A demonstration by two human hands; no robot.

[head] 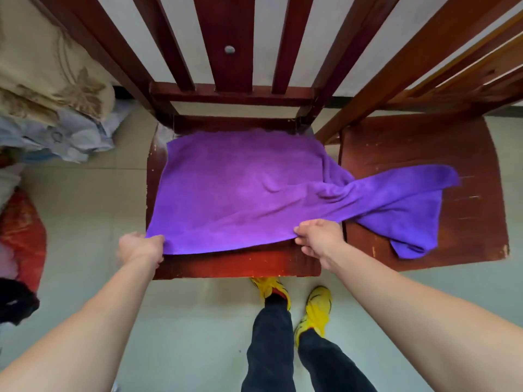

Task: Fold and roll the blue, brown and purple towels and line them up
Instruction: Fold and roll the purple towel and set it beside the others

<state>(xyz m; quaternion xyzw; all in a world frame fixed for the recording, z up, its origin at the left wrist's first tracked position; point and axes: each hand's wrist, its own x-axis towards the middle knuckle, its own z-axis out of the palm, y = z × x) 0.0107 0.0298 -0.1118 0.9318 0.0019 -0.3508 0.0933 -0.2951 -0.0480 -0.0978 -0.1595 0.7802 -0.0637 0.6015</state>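
Left hand (141, 247) pinched the near corner of the purple towel (240, 188) at the chair's (240, 264) front-left. Towel lay spread on the chair, far end twisted, trailing off the chair's right side. Right hand (317, 239) gripped the towel's near edge, chair's front-right.

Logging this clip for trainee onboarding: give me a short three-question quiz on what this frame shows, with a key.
1. True or false: the purple towel lies wholly on one chair seat.
2. Where do the left hand and right hand grip the towel? A) its far edge B) its near edge C) the end trailing to the right
3. Fill in: the person's shoes are ___.
Key: 1 false, its right end spills onto the second chair seat; 2 B; 3 yellow.
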